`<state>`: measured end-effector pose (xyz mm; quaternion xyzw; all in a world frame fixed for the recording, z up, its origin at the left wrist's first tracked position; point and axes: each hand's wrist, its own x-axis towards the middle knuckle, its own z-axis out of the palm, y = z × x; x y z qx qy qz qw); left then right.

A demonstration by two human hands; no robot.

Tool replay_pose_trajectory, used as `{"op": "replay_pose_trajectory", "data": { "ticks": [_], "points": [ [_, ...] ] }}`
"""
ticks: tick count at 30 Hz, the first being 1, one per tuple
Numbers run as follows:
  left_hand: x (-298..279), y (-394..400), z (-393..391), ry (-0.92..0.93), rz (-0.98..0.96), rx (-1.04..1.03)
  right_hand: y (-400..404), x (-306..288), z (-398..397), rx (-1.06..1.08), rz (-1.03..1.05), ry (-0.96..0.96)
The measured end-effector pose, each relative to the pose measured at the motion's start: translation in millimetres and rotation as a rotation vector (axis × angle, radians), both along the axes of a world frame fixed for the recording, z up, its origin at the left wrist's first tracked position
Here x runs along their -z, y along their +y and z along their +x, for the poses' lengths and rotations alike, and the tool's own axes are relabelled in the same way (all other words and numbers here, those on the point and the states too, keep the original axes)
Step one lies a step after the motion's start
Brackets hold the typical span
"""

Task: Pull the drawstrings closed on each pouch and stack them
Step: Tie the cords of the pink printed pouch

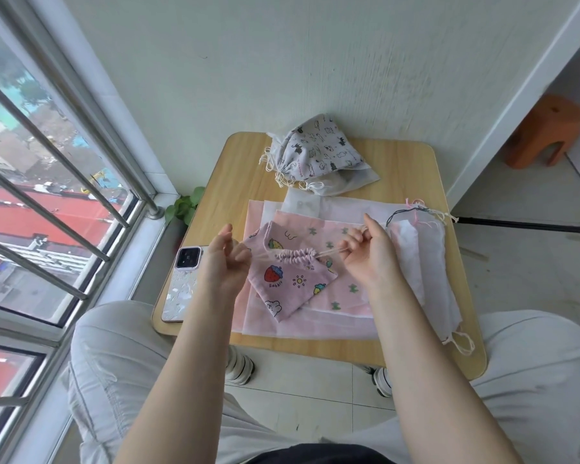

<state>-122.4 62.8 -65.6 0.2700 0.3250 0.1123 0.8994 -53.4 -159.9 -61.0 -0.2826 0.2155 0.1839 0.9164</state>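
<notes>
pink strawberry pouch (283, 279) lay mid tabletop (412, 182), on a spread of flat pink and white pouches (342, 293); its mouth (295, 254) was gathered into tight ruffles. left hand (226, 252) pinched the drawstring (263, 256) at the left of the mouth, right hand (362, 249) pinched the string at the right, both strings taut and apart. judged: thin cloth, light, limp, no shape of its own; cord thin and likely slick, so best held close to the channel, pulled level. closed pouches sat stacked at the far edge, grey cat-print pouch (322, 149) on top. white pouches (426, 262) lay near right, cords tangled at the far end. count in the spread could not be told, layers overlapped. the grip of the fingertips was partly hidden by the curled fingers. phone (181, 286) lay near left.
</notes>
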Motion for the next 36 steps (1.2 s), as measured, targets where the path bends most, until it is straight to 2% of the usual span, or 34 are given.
{"op": "replay_pose_trajectory", "data": {
  "ticks": [3,6,10,13,15,17,19,22,24,26,28,30,33,36],
  "points": [
    [3.6,-2.7,0.4,0.139,0.27,0.088,1.0,4.0,-0.2,-0.079,-0.078,-0.01],
    [9.6,1.8,-5.5,0.381,0.71,0.073,-9.7,11.0,3.2,-0.028,-0.272,-0.007],
    [17.3,2.5,-9.9,0.464,0.955,0.036,-10.4,14.5,-3.3,0.024,-0.474,0.0],
    [10.9,1.5,-9.2,0.434,0.984,0.033,-9.8,7.0,1.2,0.024,-0.65,-0.085],
    [3.9,3.3,-8.0,0.401,0.995,0.054,-13.3,-0.6,5.5,-0.052,-0.855,-0.171],
    [-6.6,1.7,-6.2,0.379,1.091,0.124,-12.7,-8.1,4.0,-0.16,-1.044,-0.249],
    [-21.9,-7.1,-1.7,0.252,1.155,0.189,-5.0,-14.4,-1.1,-0.209,-1.05,-0.349],
    [-45.6,-17.9,3.3,-0.158,1.04,0.296,6.1,-23.0,-6.3,-0.276,-0.867,-0.511],
    [-47.0,-18.9,7.7,-0.284,1.038,0.409,7.7,-24.8,-5.6,-0.381,-0.843,-0.585],
    [-40.5,-17.3,9.3,-0.152,1.152,0.473,7.5,-19.8,-5.4,-0.454,-1.001,-0.574],
    [-27.0,-14.3,9.6,0.114,1.31,0.479,6.1,-13.2,-6.0,-0.514,-1.218,-0.511],
    [-14.1,-15.4,6.7,0.33,1.361,0.518,5.7,-6.5,-8.2,-0.592,-1.39,-0.476],
    [-2.1,-27.2,0.4,0.352,1.372,0.581,4.6,2.0,-10.2,-0.612,-1.479,-0.459],
    [-2.2,-42.0,1.7,0.333,1.482,0.476,6.3,4.3,-11.8,-0.665,-1.423,-0.473]
  ]
}}
